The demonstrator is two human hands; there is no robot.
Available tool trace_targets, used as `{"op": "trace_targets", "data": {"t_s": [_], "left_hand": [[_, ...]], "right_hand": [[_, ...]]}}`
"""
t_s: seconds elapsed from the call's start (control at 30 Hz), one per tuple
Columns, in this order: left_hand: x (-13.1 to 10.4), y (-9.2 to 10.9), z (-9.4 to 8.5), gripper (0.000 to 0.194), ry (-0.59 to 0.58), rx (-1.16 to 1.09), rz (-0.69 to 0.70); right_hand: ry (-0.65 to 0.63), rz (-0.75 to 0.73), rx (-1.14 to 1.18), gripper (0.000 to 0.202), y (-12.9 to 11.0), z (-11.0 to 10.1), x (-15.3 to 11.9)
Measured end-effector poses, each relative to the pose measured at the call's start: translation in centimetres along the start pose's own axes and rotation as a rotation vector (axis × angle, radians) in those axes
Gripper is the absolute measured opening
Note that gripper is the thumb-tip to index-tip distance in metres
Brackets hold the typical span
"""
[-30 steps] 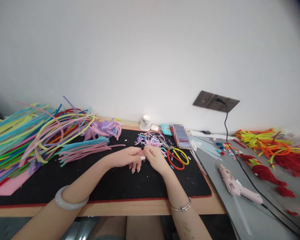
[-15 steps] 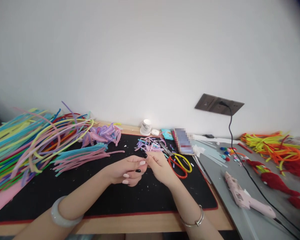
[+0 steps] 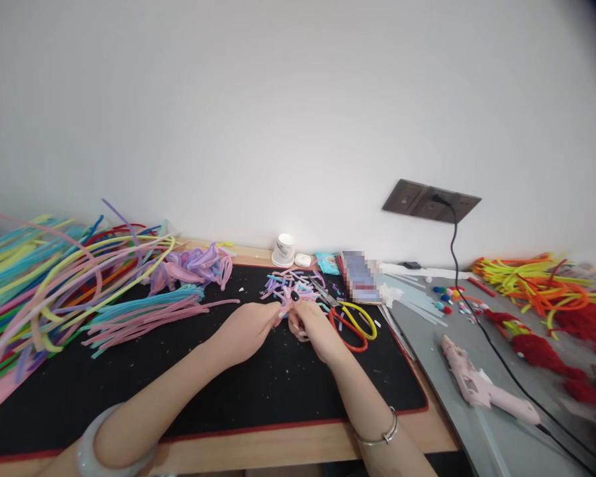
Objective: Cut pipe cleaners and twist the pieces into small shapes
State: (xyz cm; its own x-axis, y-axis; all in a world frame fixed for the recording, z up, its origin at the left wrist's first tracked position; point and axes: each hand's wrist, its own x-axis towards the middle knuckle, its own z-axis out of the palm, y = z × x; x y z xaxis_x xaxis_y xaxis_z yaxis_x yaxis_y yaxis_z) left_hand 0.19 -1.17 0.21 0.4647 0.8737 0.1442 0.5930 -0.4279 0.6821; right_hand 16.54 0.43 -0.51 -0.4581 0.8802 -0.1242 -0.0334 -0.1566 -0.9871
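Black mat (image 3: pixel 278 397) beneath, both hands (image 3: pixel 246 332) (image 3: pixel 315 326) nearly meet, fingers curled, hold unclear.

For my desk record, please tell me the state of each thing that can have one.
Left hand, fingers largely hidden
Right hand, fingers curled, grip unclear
Short fuzzy sticks, heaped
Long fuzzy sticks, loosely piled
Scissors, lying flat
Cup, upright
Glue gun, lying on its side
Plug, inserted
Phone, screen blurred
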Motion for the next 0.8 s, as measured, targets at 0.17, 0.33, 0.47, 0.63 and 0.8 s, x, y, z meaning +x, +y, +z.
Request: {"op": "trace_targets", "data": {"t_s": [0.17,0.33,0.47,0.63,0.8], "left_hand": [[0.0,-0.3,0.4,0.021,0.01,0.362,0.012],[-0.1,-0.2,0.5,0.021,0.023,0.365,0.041],[-0.3,0.2,0.2,0.02,0.011,0.269,0.081],[-0.4,0.6,0.1,0.029,-0.06,-0.16,0.039],[-0.7,1.1,0.3,0.033,-0.248,-0.908,-0.09]], "right_hand": [[0.075,-0.095,-0.126,0.035,0.5,0.7,0.4],[0.142,-0.349,-0.293,0.034,0.5,1.0,0.5],[0.092,-0.293,-0.238,0.037,0.6,0.9,0.3],[0.02,-0.224,-0.142,0.038,0.3,0.6,0.1],[-0.005,-0.211,0.053,0.042,-0.9,1.1,-0.5]]}}
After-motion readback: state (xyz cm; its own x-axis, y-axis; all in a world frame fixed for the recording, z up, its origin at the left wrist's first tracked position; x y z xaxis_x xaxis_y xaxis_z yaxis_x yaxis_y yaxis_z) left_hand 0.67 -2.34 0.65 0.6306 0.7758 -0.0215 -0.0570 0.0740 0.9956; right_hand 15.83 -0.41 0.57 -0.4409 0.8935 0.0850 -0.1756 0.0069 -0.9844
